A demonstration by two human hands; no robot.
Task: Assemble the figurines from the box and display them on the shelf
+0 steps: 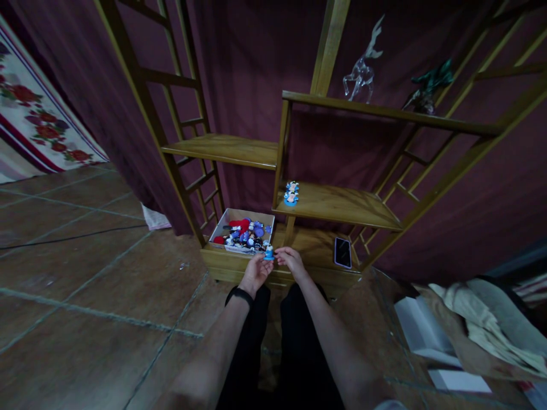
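My left hand (pixel 256 271), with a dark band at the wrist, holds a small blue figurine (pixel 269 252) upright on its round base between thumb and fingers. Close to the figurine's right side is my right hand (pixel 291 261), its fingers stretched out and slightly apart. Whether the right fingertips touch the figurine is too small to make out. Just behind the hands, an open cardboard box (pixel 217 226) holds several red, purple, white and black figurines. A pair of blue-and-white figurines (pixel 291 193) stands on the left end of the wooden shelf (pixel 342 203) above.
A phone (pixel 342 253) lies on the low cabinet top at right. Higher up, a clear glass deer-like ornament (pixel 361 74) and a dark green ornament (pixel 429 88) stand on the upper shelf (pixel 384 111). White boxes (pixel 423 327) and cloth (pixel 474 322) lie at the floor's right.
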